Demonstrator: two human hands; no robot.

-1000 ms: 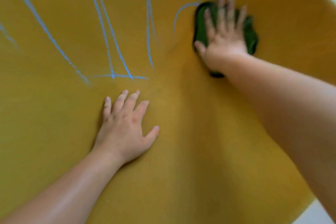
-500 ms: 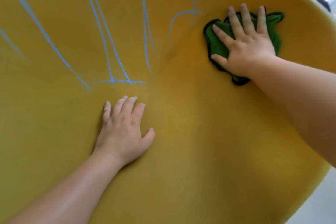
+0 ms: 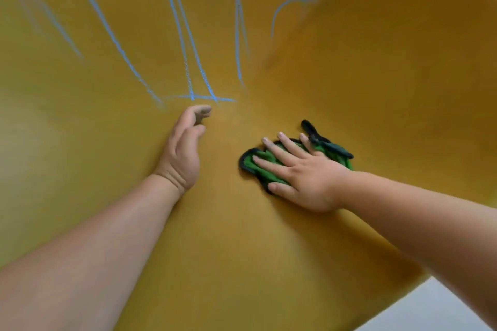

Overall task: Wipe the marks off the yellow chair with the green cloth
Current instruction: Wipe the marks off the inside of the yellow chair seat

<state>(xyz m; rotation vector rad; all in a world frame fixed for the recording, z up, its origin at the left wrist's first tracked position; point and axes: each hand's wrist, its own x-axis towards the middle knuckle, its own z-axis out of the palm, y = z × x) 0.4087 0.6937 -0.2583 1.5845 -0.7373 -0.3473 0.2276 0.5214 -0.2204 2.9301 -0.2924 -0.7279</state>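
Two bare forearms reach in from the lower edge of the view across the yellow chair (image 3: 376,75), whose moulded shell fills nearly everything you see. At the lower right corner, past the front lip of the seat, a strip of pale floor (image 3: 443,312) shows.

Your right hand (image 3: 304,177) lies palm down on the green cloth (image 3: 269,175). The fingers are straight and spread and the thumb is out to the side, pressing the cloth against the seat without curling round it. The cloth is bunched beneath that hand, right of the middle of the seat. Its green folds show past the fingertips on the left, and a dark-hemmed corner trails out beyond the little finger on the far side.

Your left hand (image 3: 183,150) is turned on edge over the bare seat, near the cloth and apart from it. Its fingers are loosely curled and hold nothing; you cannot tell whether it touches the seat.

Just beyond its fingertips runs a short crosswise blue line, the nearest of the blue marks (image 3: 192,95). From there several long blue strokes climb the backrest, two of them close together and one slanting away to the left. Farther right, a fainter, greyish hooked line sits high on the backrest. At the far top right, the chair's pale rim curves across the corner.
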